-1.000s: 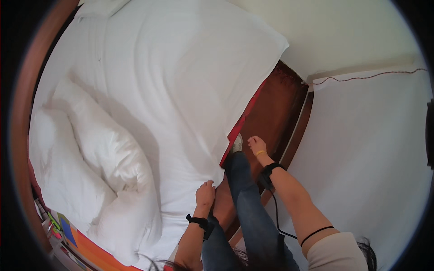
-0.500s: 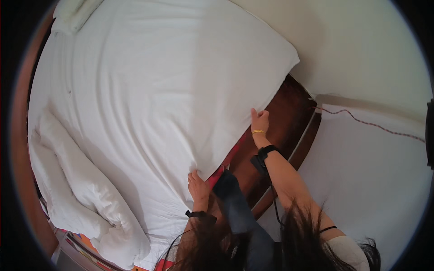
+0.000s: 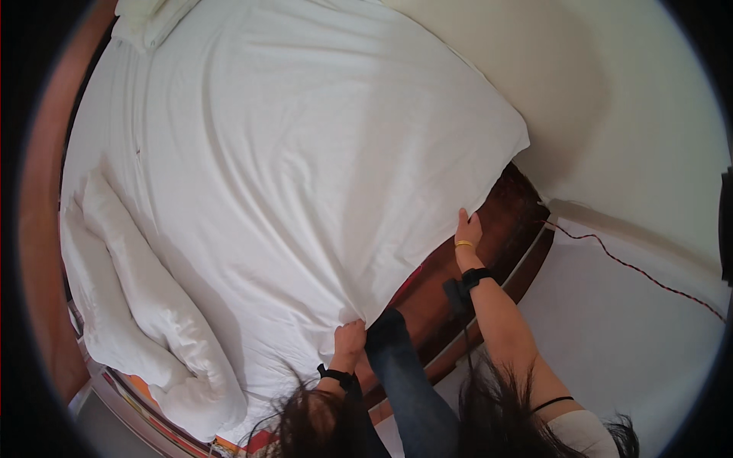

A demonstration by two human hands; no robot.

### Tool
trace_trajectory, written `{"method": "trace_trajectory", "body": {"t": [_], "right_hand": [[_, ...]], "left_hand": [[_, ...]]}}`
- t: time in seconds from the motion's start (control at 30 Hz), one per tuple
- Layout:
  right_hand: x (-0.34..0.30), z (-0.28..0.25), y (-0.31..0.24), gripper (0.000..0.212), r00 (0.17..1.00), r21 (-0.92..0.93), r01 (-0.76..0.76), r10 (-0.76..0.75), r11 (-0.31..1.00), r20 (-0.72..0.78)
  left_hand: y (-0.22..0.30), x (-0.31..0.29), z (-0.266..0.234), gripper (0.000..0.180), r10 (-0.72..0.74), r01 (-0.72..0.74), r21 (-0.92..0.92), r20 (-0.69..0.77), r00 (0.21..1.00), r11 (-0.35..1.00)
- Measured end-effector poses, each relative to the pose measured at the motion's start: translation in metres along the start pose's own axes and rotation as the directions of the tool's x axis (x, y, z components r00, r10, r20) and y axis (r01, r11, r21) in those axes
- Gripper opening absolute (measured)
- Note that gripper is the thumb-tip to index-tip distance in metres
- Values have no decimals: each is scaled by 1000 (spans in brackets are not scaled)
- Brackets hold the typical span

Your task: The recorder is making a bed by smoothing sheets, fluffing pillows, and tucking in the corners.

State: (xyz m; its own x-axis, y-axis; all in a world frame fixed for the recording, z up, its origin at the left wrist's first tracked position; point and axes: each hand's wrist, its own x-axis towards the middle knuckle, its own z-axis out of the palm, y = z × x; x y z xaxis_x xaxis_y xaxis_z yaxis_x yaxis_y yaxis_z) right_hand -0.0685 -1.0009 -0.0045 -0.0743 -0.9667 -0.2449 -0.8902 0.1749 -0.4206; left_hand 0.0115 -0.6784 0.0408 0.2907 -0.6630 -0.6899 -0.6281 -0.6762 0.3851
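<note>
A white bed sheet (image 3: 305, 137) is spread over a bed, with creases fanning out from its near edge. My left hand (image 3: 350, 341) is closed on that edge, bunching the cloth into a fold. Farther along to the right, my right hand (image 3: 469, 230) pinches the sheet's side edge, its thumb raised and its other fingers partly hidden. A dark brown wooden bed frame (image 3: 439, 290) lies bare beside the sheet. Between cloth and wood shows a thin red strip (image 3: 406, 284). Each wrist wears a black strap; the right also has a yellow band.
A rolled white quilt (image 3: 156, 320) lies on the bed's left side, and a folded white cloth (image 3: 153, 19) at the far left. My leg (image 3: 408, 374) in jeans rests against the frame. A twisted red-and-black cord (image 3: 618, 259) runs along the right, near the pale wall (image 3: 649, 114).
The whole view has shifted, bringing the bed lower and rightward. My left fingers have curled tightly onto the sheet. The cloth now covers more of the red strip; my right hand stays at the edge.
</note>
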Motion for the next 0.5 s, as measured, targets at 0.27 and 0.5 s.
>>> {"method": "trace_trajectory", "body": {"t": [0.27,0.5], "right_hand": [[61,-33,37,36,995,-120,104,-103,987,17],[85,-1,20,47,882,479,-472,400,740,250]], "left_hand": [[31,6,8,11,169,-173,71,52,984,982],[27,5,-1,23,172,-197,131,181,968,972]]}}
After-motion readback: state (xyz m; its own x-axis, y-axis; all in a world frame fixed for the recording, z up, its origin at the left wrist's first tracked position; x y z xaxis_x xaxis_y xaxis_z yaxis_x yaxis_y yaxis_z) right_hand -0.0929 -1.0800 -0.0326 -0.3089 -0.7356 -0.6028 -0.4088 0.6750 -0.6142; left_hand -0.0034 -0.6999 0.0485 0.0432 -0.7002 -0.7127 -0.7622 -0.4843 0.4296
